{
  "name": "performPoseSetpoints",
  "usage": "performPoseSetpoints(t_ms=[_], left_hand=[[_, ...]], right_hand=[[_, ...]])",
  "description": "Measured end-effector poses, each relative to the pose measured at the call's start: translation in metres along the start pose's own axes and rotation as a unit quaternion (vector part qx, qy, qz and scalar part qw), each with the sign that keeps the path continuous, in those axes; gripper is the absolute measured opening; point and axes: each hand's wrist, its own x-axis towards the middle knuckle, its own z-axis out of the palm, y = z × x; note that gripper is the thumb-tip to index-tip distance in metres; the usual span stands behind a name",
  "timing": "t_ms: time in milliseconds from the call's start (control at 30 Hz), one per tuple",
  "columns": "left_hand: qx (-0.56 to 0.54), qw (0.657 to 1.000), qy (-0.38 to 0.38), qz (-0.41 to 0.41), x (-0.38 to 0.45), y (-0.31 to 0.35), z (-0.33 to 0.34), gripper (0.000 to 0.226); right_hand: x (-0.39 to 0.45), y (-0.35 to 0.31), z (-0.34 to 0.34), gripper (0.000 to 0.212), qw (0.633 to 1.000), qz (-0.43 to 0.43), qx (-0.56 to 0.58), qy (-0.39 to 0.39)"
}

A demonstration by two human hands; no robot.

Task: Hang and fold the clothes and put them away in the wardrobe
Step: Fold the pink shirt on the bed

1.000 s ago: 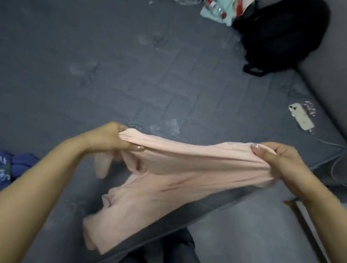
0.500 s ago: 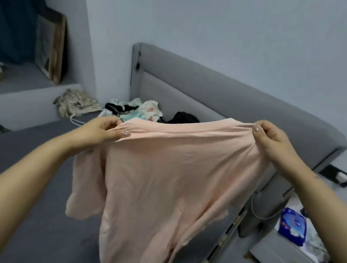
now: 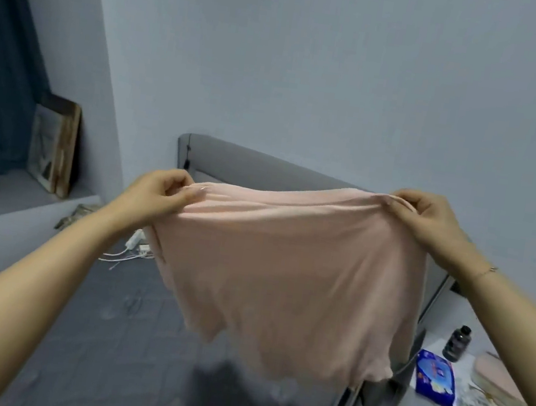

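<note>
Fingers (image 3: 193,193) of the left hand (image 3: 155,194) and right hand (image 3: 428,220) are pinched on the top edge of the pink shirt (image 3: 283,280). It is judged light, limp and best held at the shoulders.

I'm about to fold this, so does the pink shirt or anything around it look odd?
The pink shirt looks undamaged, held up by both hands. Only the white cables lie tangled on the bed.

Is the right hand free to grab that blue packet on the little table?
Probably not yet. The right hand pinches the pink shirt, as does the left hand. The blue packet lies uncovered below it.
</note>
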Motion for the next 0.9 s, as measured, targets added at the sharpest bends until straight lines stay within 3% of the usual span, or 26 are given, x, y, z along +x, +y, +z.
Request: performPoseSetpoints(t_ms=[100, 233, 333, 467, 633, 767, 800, 900], left_hand=[[-0.006, 1.0, -0.007, 0.011, -0.007, 0.019, -0.013, 0.028], [-0.12, 0.992, -0.02, 0.021, -0.016, 0.055, -0.036, 0.023], [-0.182, 0.981, -0.072, 0.003, -0.021, 0.073, -0.051, 0.03], [-0.149, 0.983, -0.095, -0.05, -0.027, 0.078, -0.059, 0.028], [-0.139, 0.96, -0.202, -0.133, -0.049, 0.067, -0.066, 0.037], [-0.135, 0.951, -0.231, -0.156, -0.076, 0.053, -0.07, 0.031], [-0.117, 0.947, -0.247, -0.166, -0.085, 0.048, -0.075, 0.033], [-0.056, 0.934, -0.287, -0.207, -0.116, 0.029, -0.089, 0.058]], right_hand=[[0.0, -0.002, -0.005, 0.024, 0.995, -0.042, -0.016, 0.091], [0.0, -0.008, -0.002, 0.023, 0.992, -0.013, 0.056, 0.114], [0.003, -0.014, -0.007, 0.02, 0.993, 0.021, 0.095, 0.063], [0.006, -0.027, -0.017, 0.026, 0.994, 0.023, 0.109, -0.009], [-0.002, -0.042, -0.006, 0.035, 0.992, 0.07, 0.081, -0.074], [-0.016, -0.056, 0.002, 0.022, 0.989, 0.069, 0.061, -0.115], [-0.023, -0.058, 0.004, 0.026, 0.985, 0.065, 0.032, -0.155], [-0.045, -0.065, 0.012, 0.064, 0.963, 0.055, -0.067, -0.256]])
